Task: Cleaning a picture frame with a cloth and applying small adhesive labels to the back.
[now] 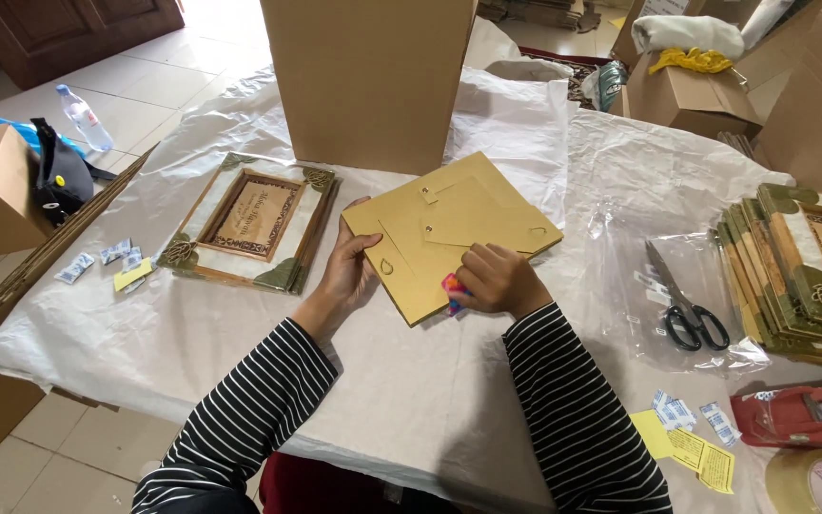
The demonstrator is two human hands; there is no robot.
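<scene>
Picture frame [449, 233]: lies face down on the white-covered surface [411, 400], turned at an angle, one corner toward the person. Back panel plain mustard-yellow board, with a fold-out stand flap and small metal turn clips. Left hand touches its left edge; right hand rests on its near edge.

Small object [453, 288]: pink and blue, pinched under the right hand against the near edge; kind unclear.
</scene>
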